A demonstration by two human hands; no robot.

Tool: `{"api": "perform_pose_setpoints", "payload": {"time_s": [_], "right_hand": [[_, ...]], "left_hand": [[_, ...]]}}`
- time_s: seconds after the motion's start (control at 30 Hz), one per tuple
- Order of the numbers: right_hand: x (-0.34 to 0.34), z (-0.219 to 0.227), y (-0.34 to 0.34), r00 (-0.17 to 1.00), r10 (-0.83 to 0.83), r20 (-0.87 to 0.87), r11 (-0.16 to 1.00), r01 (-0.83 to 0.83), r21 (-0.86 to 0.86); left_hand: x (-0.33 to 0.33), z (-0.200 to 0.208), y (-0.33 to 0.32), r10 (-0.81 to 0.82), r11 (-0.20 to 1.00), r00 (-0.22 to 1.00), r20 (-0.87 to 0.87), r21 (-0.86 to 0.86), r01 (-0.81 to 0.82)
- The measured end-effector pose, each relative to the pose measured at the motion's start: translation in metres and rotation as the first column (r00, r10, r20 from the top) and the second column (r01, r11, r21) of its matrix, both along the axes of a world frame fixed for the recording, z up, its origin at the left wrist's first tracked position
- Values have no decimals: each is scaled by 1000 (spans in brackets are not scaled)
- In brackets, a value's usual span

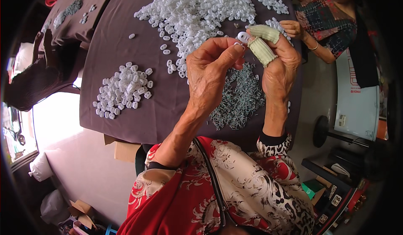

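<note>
1. here we are above the brown tablecloth (168, 119), and both hands meet over its right half, fingertips close together.
2. the right hand (280, 61) is gripping! pale green knitted covers (263, 50) sheathe its thumb and forefinger, and a white oval piece (243, 37) sits at their tips, raised clear of the cloth.
3. over to the left hand (210, 67): thumb and forefinger pinch tight on a small white bit (239, 44), right beside that oval piece; its exact shape is mostly hidden.
4. just below the fingers, a pile of thin grey bits (237, 103) spreads towards the near edge.
5. beyond them, what a heap of white pieces (201, 12), running up to the far side!
6. out left, well apart from the hands, a smaller white pile (124, 91).
7. and at the right edge, a co-worker's hand (293, 28) reaches in beside a few more white pieces (278, 25), bracelet (314, 47) on the wrist.
</note>
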State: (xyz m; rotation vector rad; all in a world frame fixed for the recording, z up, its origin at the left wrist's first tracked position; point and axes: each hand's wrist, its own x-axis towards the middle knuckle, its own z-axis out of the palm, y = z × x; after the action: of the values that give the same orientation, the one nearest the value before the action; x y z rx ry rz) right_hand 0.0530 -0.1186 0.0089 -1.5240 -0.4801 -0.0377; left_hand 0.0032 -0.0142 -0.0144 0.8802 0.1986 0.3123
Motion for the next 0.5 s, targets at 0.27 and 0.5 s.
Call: {"api": "perform_pose_setpoints", "payload": {"time_s": [0.27,0.5], "right_hand": [[1,-1,-1,1000,5,-7,1000,-5,0],[1,-2,-2,1000,2,-7,1000,-2,6]], "left_hand": [[0,-1,0,-5,1000,1000,19,-4,5],[0,-2,1,-11,1000,1000,4,-17,12]]}}
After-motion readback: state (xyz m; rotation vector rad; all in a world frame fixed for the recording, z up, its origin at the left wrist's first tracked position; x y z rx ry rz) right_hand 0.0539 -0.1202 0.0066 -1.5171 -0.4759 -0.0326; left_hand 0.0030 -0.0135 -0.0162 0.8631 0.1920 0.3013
